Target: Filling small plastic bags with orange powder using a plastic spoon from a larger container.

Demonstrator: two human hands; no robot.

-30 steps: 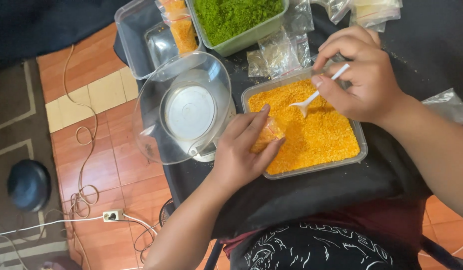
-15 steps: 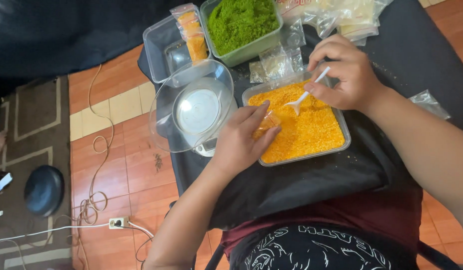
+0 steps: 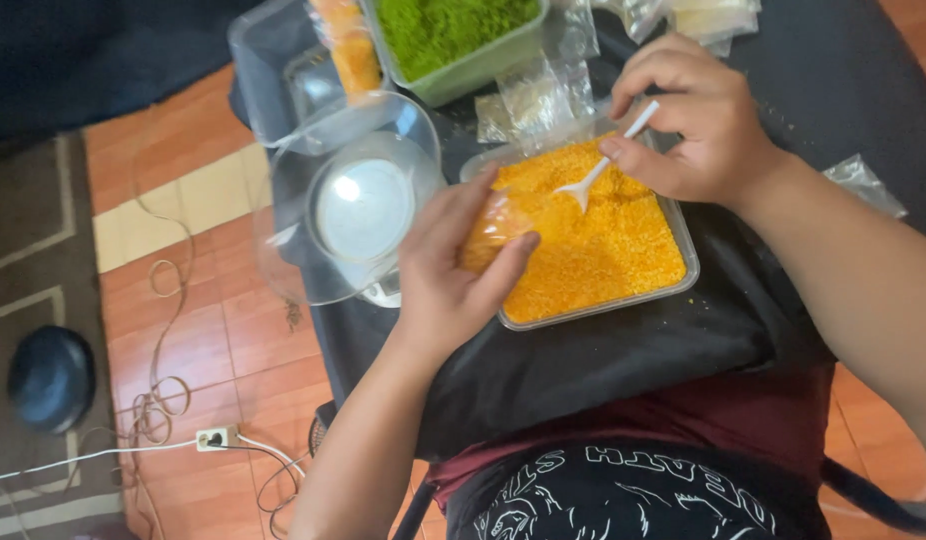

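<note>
A rectangular clear tray [image 3: 683, 275] filled with orange crumbs rests on a black cloth over my lap. My left hand [image 3: 453, 275] grips a small clear plastic bag [image 3: 495, 228] partly filled with orange crumbs, at the tray's left edge. My right hand [image 3: 698, 125] holds a white plastic spoon [image 3: 603, 168] whose bowl dips into the crumbs near the bag's mouth.
A clear round scale bowl [image 3: 348, 200] stands left of the tray. Behind are a tub of green crumbs [image 3: 453, 40], a clear box with filled orange bags [image 3: 343, 45], and loose empty bags [image 3: 538, 95]. Cables and a power socket [image 3: 215, 437] lie on the tiled floor, with a dark round object [image 3: 51, 378].
The view has shifted slightly. My left hand has tilted the bag up toward the spoon, and my right hand has lowered the spoon into the crumbs.
</note>
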